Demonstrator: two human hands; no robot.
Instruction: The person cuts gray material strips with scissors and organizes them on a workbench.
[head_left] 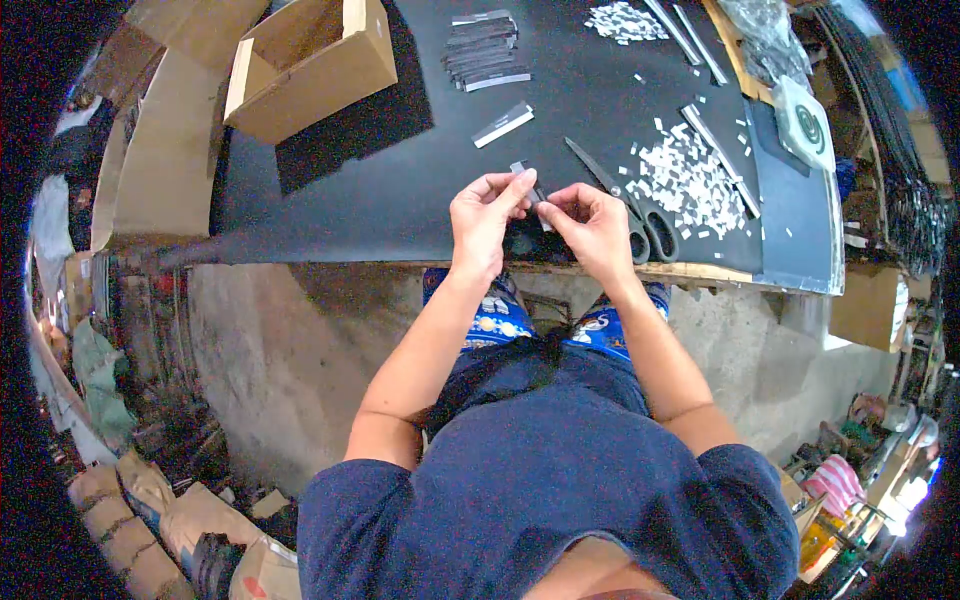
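Close to the table's front edge, my left hand [487, 218] pinches one end of a small dark strip [536, 186] with light ends. The fingertips of my right hand [592, 228] are closed on the strip's lower end, so both hands hold it. Fingers hide part of the strip. Just right of my right hand lie black-handled scissors [660, 234], blades pointing away from me. A heap of small white pieces [690, 180] is spread beyond them. Ahead of my left hand rests a dark and white strip [503, 125], and farther back a stack of similar strips [487, 55].
An open cardboard box [320, 85] stands at the back left of the black tabletop [370, 215]. Long white strips [720, 160] and another pile of white pieces [625, 22] lie at the right. A clear plastic bag [765, 45] and a spiral-marked packet [803, 122] sit along the right edge.
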